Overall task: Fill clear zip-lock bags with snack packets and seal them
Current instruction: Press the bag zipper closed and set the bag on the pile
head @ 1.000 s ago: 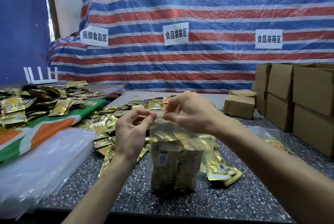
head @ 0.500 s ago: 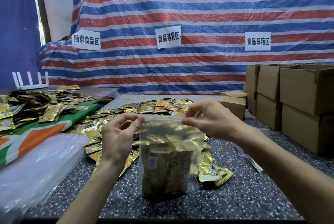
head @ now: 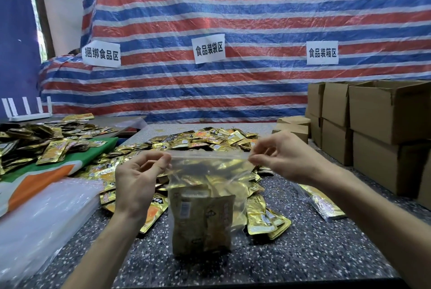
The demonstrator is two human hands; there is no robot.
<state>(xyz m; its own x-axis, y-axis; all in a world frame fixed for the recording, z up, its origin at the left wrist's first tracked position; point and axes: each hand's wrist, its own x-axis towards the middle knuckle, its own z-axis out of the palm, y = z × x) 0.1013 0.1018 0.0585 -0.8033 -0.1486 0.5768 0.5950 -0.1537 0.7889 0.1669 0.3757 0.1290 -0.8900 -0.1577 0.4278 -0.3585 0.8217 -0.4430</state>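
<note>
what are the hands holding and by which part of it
The clear zip-lock bag, by its top zip strip: the left hand pinches the strip's left end, the right hand its right end.

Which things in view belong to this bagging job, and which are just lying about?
Job: zip-lock bag, upright and full of packets; left hand and right hand pinching its top corners; loose snack packets heaped behind it; clear plastic stack at left.
Lying about: cardboard boxes; white router; paper signs; green-and-orange cloth.
</note>
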